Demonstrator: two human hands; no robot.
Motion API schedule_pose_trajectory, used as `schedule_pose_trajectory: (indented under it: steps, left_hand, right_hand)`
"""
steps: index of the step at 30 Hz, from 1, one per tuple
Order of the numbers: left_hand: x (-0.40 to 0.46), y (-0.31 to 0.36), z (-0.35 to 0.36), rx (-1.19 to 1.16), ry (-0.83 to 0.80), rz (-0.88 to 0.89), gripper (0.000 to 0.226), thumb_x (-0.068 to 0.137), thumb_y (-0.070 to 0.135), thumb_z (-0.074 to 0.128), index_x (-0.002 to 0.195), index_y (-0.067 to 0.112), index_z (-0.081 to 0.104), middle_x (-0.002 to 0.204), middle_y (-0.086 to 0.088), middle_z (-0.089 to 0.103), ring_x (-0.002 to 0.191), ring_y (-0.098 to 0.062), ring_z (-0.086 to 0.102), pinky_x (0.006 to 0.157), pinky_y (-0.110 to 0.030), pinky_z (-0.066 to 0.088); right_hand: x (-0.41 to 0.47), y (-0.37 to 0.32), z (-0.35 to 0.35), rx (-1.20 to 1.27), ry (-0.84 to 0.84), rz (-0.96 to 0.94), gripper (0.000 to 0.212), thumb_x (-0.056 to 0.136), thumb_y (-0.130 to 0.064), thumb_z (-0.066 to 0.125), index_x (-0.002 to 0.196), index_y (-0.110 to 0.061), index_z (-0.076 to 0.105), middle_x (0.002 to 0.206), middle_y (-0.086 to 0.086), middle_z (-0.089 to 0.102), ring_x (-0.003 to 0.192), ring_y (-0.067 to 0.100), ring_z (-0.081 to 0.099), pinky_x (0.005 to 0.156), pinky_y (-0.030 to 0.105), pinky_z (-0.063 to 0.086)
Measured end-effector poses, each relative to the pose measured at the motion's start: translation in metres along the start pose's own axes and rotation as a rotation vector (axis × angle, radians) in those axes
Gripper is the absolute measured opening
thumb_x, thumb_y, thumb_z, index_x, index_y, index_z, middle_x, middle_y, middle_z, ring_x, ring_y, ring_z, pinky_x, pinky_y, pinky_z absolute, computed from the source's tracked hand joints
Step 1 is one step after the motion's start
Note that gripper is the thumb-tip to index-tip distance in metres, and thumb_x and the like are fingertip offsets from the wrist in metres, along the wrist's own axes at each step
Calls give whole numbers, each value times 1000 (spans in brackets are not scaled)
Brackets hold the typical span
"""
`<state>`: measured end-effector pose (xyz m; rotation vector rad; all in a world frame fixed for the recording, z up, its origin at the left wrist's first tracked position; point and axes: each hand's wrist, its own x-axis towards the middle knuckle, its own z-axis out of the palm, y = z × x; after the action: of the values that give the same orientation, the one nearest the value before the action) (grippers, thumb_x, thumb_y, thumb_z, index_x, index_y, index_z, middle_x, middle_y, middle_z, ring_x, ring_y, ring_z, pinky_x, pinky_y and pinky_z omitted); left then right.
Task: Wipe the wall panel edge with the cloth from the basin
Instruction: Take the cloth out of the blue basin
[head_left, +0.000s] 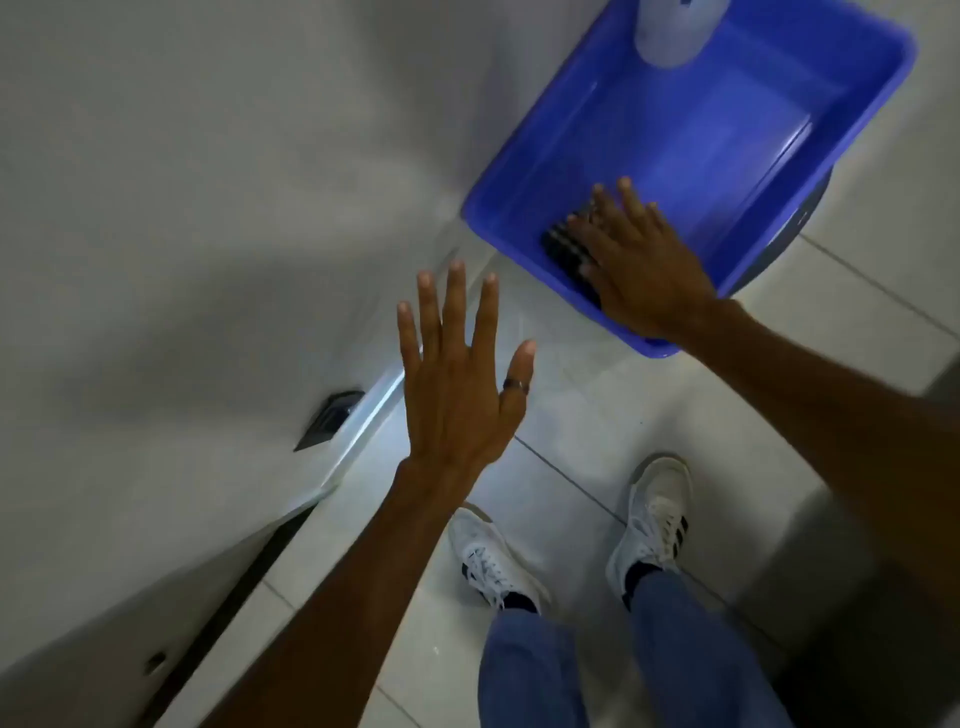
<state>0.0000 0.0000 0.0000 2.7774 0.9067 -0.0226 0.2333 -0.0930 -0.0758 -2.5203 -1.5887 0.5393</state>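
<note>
A blue rectangular basin (519, 171) stands on the floor at the upper right. In its near corner lies a dark ribbed cloth (563, 249). My right hand (639, 265) reaches into the basin and lies flat over the cloth, fingers spread; its palm hides most of the cloth. My left hand (457, 384) hovers with fingers spread, holding nothing, a dark ring on its thumb. It hangs beside the white wall panel (182, 234) on the left, near the panel's bright metal bottom edge (374, 410).
A pale bottle-like object (670, 36) stands at the basin's far end. The floor (597, 415) is white tile. My feet in white sneakers (654, 525) and blue trousers are below. A dark slot (327, 418) sits in the panel near its edge.
</note>
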Motion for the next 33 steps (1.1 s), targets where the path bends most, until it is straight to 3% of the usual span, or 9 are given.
schedule_pose_trajectory:
  steps: [3, 6, 10, 16, 19, 22, 26, 30, 33]
  left_hand:
    - [9, -2, 32, -95, -81, -23, 65, 114, 46, 48, 168, 11, 39, 178, -20, 17, 166, -42, 5, 136, -60, 9]
    - [-9, 4, 35, -172, -181, -57, 61, 116, 43, 49, 168, 12, 41, 179, -18, 15, 167, -39, 0, 136, -59, 9]
    - [-54, 7, 12, -271, -165, -180, 65, 112, 49, 45, 168, 18, 41, 180, -12, 14, 168, -33, -1, 137, -56, 9]
    - [-115, -13, 11, -277, -121, -340, 65, 107, 45, 51, 165, 16, 46, 179, -12, 21, 167, -34, 6, 133, -61, 20]
    - [-127, -40, 39, -229, -125, -349, 65, 108, 44, 49, 166, 15, 44, 179, -12, 18, 167, -34, 5, 135, -59, 16]
    - [-121, -77, 85, -113, -101, -272, 65, 110, 44, 47, 167, 13, 42, 179, -13, 17, 167, -35, 2, 136, -53, 7]
    - [-86, -116, 144, 81, -155, -42, 69, 112, 48, 39, 171, 14, 33, 180, -15, 9, 166, -33, -9, 136, -52, -2]
    - [-35, -142, 188, 412, -165, 123, 73, 115, 55, 31, 176, 17, 17, 180, -19, -2, 166, -39, -8, 133, -59, -7]
    - [4, -155, 197, 586, -100, 185, 78, 113, 58, 33, 176, 18, 11, 180, -18, -8, 167, -38, -9, 127, -56, -22]
  right_hand:
    - [14, 17, 25, -12, -127, 189, 71, 99, -50, 58, 163, -33, 29, 176, 14, 11, 158, 46, 22, 115, 66, 35]
    - [17, 6, 20, 52, -161, 231, 71, 96, -24, 60, 162, -22, 32, 171, 18, 20, 139, 54, 36, 103, 66, 48]
    - [4, -35, -18, 118, 72, 264, 63, 96, -17, 50, 158, -11, 38, 167, 19, 30, 130, 52, 45, 91, 59, 55]
    - [-40, -130, -2, 484, 247, 62, 62, 98, -23, 57, 156, -4, 42, 158, 26, 41, 135, 36, 51, 108, 37, 50]
    - [-55, -162, 61, 862, 269, 201, 55, 96, -12, 59, 150, -1, 50, 148, 24, 51, 122, 16, 57, 102, 12, 51]
    - [-54, -175, 135, 1664, 138, 568, 33, 102, -5, 57, 135, -5, 62, 118, 15, 67, 86, 3, 73, 78, 16, 63]
    - [-37, -164, 229, 2431, -38, 951, 36, 107, -41, 51, 108, -12, 73, 82, 2, 74, 57, 11, 68, 47, 21, 54]
    - [-7, -148, 291, 2492, 92, 829, 56, 91, -51, 63, 131, -13, 61, 94, 2, 71, 70, 12, 70, 58, 23, 57]
    - [32, -135, 322, 2343, 238, 689, 48, 92, -28, 68, 137, -11, 61, 109, 1, 75, 97, 19, 71, 93, 32, 55]
